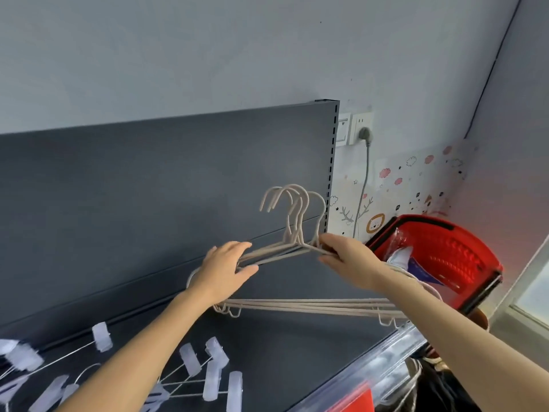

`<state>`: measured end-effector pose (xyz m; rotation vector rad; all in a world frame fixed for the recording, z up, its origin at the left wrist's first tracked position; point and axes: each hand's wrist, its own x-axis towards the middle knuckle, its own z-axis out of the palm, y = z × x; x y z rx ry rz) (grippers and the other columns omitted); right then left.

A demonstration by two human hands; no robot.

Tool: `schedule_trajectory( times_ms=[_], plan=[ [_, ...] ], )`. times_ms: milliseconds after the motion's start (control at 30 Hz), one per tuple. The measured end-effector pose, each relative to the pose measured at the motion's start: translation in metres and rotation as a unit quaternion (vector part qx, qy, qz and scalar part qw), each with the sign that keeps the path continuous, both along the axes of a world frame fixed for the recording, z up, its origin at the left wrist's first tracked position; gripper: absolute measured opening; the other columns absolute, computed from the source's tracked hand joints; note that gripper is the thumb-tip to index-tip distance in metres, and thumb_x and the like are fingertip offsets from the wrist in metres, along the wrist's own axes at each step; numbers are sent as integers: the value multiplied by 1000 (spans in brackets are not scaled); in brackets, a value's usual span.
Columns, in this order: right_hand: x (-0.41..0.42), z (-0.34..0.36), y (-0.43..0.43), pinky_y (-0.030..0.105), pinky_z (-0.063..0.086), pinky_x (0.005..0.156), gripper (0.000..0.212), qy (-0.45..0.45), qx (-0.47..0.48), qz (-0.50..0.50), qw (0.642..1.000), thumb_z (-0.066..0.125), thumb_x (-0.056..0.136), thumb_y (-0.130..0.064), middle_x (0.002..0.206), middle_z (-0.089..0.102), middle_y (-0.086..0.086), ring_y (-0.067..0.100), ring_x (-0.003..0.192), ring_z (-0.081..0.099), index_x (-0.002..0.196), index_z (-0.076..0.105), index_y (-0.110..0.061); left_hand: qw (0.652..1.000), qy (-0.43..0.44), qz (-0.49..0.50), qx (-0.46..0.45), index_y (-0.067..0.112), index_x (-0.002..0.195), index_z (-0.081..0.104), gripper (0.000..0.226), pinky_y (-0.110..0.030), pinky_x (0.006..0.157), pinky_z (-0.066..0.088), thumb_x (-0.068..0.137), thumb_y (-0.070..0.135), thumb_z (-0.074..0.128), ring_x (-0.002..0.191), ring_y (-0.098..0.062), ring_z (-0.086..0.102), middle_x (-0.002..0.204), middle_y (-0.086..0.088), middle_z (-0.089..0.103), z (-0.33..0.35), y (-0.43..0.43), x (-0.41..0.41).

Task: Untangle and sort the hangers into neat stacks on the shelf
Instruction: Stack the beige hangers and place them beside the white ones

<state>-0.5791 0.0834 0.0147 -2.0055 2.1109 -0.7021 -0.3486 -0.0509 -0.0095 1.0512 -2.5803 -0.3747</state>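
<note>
Nearest, clip hangers (193,373) are scattered on the dark shelf (282,352). Above it, a bundle of beige wire hangers (297,304) is held upright, the left hand (225,269) with its grip curled round their left shoulders, the right hand (347,257) with its grip closed beside the necks. A red basket (454,257) is seen beyond.

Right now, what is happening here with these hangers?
A person holds a bunch of beige hangers upright over the dark shelf. The left hand grips the bunch's left shoulder, and the right hand pinches it near the necks. The hooks do not line up, so the bunch is not yet neat. Clip hangers lie in a loose heap on the shelf at lower left. A red basket is to the right.
</note>
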Motion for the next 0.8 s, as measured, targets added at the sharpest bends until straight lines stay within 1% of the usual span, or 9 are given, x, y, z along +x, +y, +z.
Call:
schedule_trajectory(
  times_ms=[100,167,267,400,500,567,633,733,800],
  plan=[
    [0,-7,-1,25,31,65,36,40,-50,12,998,57,90,-16,70,43,-25,-3,63,42,77,33,-39,1000,10,-13,16,20,129,52,32,-31,94,43,100,27,41,111,-16,54,125,4,57,0,2,0],
    [-2,-17,-2,28,30,70,36,59,-82,13,995,57,90,-17,70,42,-26,2,66,42,83,33,-42,1000,-1,-12,7,18,130,50,32,-33,92,44,102,25,36,110,-18,54,125,2,55,1,6,0],
    [-4,-28,-1,30,29,70,26,73,-119,2,990,57,91,-18,72,43,-20,12,69,44,87,41,-38,1000,-10,-11,0,17,136,45,37,-34,93,44,102,28,36,115,-18,53,132,2,50,-3,11,0],
    [-3,-32,-3,32,33,69,24,84,-136,-7,987,62,87,-20,73,46,-14,14,68,42,87,43,-35,1000,-15,-26,1,22,142,37,50,-23,88,39,97,43,45,119,-12,49,136,8,43,-4,16,3],
    [-2,-33,-2,38,40,80,14,122,-96,-18,988,62,87,-30,82,53,-12,15,76,49,93,51,-25,997,-62,-37,-4,28,149,20,69,-31,100,36,92,51,51,132,-16,39,146,10,34,-8,20,3],
    [2,-32,0,37,37,87,24,160,-63,-25,985,59,88,-39,92,57,-8,18,86,53,102,53,-20,997,-73,-37,0,27,151,10,81,-36,109,30,89,53,54,138,-21,30,152,6,28,-14,20,3],
    [8,-28,1,37,33,92,39,192,-28,-43,980,56,88,-47,105,58,-4,21,101,53,116,48,-21,996,-87,-36,-4,26,152,2,87,-37,115,22,88,54,55,143,-21,20,157,5,18,-15,22,2],
    [25,-24,1,41,34,99,56,185,-7,-42,982,59,82,-54,117,55,-3,23,111,50,126,37,-26,993,-100,-62,-12,25,152,-5,91,-35,117,12,89,52,55,147,-17,7,160,4,4,-14,28,-2],
    [35,-22,-1,43,37,99,66,167,-5,-42,985,63,78,-54,121,54,-4,23,113,50,129,31,-25,992,-98,-76,-10,24,152,-6,92,-35,119,10,89,50,56,147,-15,2,161,4,0,-13,31,-6]
  ],
)
